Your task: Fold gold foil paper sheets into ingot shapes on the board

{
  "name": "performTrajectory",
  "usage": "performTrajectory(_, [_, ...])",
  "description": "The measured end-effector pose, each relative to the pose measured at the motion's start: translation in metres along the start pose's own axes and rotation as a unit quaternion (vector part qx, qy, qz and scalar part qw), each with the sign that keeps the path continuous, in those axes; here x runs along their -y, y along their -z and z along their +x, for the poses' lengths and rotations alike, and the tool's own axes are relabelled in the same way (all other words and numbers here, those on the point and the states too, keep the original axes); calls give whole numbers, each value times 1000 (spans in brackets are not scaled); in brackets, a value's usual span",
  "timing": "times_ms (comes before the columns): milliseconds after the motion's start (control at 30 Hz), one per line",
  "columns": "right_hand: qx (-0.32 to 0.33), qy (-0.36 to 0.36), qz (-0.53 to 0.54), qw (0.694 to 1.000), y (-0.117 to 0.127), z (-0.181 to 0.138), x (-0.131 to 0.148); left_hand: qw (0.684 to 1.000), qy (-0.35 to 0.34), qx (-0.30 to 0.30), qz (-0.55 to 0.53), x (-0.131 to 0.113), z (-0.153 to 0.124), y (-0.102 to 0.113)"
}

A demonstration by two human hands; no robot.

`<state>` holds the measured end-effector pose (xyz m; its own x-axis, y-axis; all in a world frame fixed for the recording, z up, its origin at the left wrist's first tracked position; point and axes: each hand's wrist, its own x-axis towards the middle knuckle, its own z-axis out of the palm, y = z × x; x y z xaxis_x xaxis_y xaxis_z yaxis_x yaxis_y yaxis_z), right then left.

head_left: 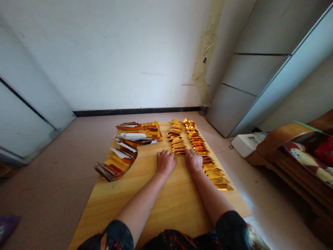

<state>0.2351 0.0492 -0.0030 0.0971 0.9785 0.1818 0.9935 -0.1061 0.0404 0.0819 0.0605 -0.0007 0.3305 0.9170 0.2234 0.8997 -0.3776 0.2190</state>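
Note:
Both my hands rest on a low wooden table (161, 198), knuckles up and fingers curled under. My left hand (165, 161) and my right hand (193, 160) sit side by side at the near end of a short row of folded gold foil pieces (176, 139). What the curled fingers hold, if anything, is hidden. A longer row of folded gold pieces (205, 156) runs along the table's right edge, just right of my right hand. Fanned stacks of flat gold foil sheets (122, 158) lie to the left of my left hand.
A white wall with a dark skirting stands beyond the table. A grey cabinet (249, 90) is at the right, a white box (244, 144) on the floor below it. A wooden seat with a patterned cushion (307, 152) is at far right.

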Motion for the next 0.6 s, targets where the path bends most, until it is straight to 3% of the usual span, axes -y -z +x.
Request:
performTrajectory(267, [-4, -6, -1, 1000, 1, 4, 2, 1000, -2, -11, -2, -1, 0, -4])
performTrajectory(600, [-14, 10, -1, 1000, 3, -11, 11, 999, 43, -1, -14, 6, -10, 3])
